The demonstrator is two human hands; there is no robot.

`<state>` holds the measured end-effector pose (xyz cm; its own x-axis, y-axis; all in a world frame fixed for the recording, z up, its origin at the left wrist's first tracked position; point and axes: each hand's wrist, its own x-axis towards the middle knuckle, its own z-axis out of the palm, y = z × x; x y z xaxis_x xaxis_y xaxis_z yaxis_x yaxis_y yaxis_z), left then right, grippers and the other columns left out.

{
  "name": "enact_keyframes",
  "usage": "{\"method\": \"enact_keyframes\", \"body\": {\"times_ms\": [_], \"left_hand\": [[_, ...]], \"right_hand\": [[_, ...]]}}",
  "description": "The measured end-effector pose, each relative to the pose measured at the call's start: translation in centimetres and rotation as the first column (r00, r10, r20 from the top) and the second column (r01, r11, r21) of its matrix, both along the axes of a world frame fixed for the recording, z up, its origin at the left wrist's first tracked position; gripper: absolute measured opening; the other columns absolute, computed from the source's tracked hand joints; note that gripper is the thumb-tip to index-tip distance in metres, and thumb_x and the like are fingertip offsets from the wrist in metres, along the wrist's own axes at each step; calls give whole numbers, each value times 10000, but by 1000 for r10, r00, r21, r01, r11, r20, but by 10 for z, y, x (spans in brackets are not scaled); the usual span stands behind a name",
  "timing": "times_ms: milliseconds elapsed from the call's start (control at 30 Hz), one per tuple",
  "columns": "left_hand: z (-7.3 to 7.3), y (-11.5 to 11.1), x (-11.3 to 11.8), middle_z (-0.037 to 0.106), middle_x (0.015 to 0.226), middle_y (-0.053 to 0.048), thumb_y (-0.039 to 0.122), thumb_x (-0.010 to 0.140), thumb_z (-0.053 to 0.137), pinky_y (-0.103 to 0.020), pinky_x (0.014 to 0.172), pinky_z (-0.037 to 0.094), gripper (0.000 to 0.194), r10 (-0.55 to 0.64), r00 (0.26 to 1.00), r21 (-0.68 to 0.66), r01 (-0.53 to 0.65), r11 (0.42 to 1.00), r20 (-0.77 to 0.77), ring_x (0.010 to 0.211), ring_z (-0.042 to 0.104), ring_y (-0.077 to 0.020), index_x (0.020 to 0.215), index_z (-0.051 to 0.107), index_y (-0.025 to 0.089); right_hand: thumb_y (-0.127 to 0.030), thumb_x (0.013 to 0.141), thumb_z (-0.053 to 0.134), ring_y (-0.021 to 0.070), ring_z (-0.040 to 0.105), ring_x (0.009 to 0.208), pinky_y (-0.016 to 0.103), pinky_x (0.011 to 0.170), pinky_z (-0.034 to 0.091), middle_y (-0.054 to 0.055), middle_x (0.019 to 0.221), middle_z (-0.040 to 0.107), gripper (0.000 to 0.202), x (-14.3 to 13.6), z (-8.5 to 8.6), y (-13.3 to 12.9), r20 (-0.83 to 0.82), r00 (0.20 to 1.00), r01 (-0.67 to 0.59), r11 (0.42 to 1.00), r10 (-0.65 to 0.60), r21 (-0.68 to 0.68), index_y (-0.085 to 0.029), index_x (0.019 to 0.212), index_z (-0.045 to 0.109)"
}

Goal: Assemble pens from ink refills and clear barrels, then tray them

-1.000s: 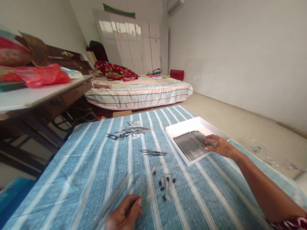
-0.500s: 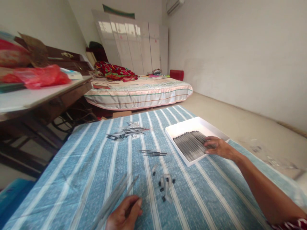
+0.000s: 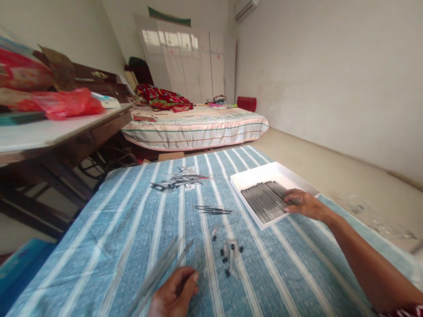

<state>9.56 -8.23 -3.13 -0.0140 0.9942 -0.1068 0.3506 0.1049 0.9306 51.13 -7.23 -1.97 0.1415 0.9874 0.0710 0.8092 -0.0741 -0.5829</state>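
The slim grey rods (image 3: pixel 262 202) lie side by side in the white box (image 3: pixel 264 171) on the tabletop (image 3: pixel 198 246). They look light, stiff and probably smooth (perhaps a little slippery), best taken around mid-barrel. Their long axes slant from far left to near right, dark ends pointing away. The right hand (image 3: pixel 306 204) bends its grip over the row's right side; the left hand (image 3: pixel 173 293) curls beside loose strips (image 3: pixel 153 275). Whether either pinches anything, I cannot tell.
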Motion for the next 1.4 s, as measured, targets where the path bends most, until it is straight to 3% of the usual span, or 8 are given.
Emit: {"method": "enact_keyframes", "body": {"times_ms": [167, 333, 400, 567, 1000, 1400], "left_hand": [[5, 2, -3, 635, 481, 24, 392, 601, 657, -266, 550, 498, 121, -61, 997, -21, 60, 998, -54, 526, 625, -204, 600, 686, 274], [3, 5, -6, 645, 504, 21, 409, 611, 647, -270, 569, 508, 150, -110, 990, -27, 108, 994, -90, 537, 629, -204, 618, 685, 265], [0, 5, -8, 647, 519, 22, 410, 638, 622, -267, 581, 512, 164, -128, 985, -30, 125, 992, -117, 559, 636, -200, 651, 681, 258], [-3, 3, -11, 650, 562, 31, 395, 700, 558, -248, 584, 511, 180, -171, 966, -27, 168, 985, -192, 597, 642, -182, 704, 658, 245], [-2, 1, -8, 662, 597, 40, 364, 720, 562, -223, 561, 504, 157, -180, 956, 40, 195, 980, -231, 580, 639, -160, 714, 662, 244], [-7, -1, -10, 644, 602, 31, 371, 765, 529, -227, 574, 491, 190, -212, 942, 62, 236, 970, -262, 599, 633, -158, 751, 642, 219]], "right_hand": [[-465, 774, 543, 258, 545, 1073, 329, 811, 487, 104, 1131, 605, 350, -8, 4, 8, 63, 998, 7, 994, -13, 107, -178, 920, 680], [-349, 861, 433, 219, 548, 1080, 366, 969, 401, 109, 1133, 617, 338, -24, 7, 51, 198, 961, -245, 931, 195, 270, -161, 1048, 643], [-290, 867, 411, 213, 553, 1066, 380, 962, 405, 101, 1119, 628, 321, -31, 5, 73, 262, 932, -317, 911, 248, 265, -168, 1059, 638], [-254, 856, 417, 219, 611, 937, 368, 879, 461, 106, 994, 677, 302, -42, -5, 107, 277, 922, -335, 915, 269, 226, -156, 985, 672], [-218, 857, 401, 189, 636, 873, 316, 809, 481, 41, 950, 697, 274, -37, -16, 109, 240, 942, -285, 937, 234, 204, -209, 938, 663], [-210, 834, 428, 184, 634, 846, 312, 796, 480, 39, 928, 699, 241, -43, -11, 105, 249, 954, -230, 936, 164, 264, -211, 888, 663]]}}
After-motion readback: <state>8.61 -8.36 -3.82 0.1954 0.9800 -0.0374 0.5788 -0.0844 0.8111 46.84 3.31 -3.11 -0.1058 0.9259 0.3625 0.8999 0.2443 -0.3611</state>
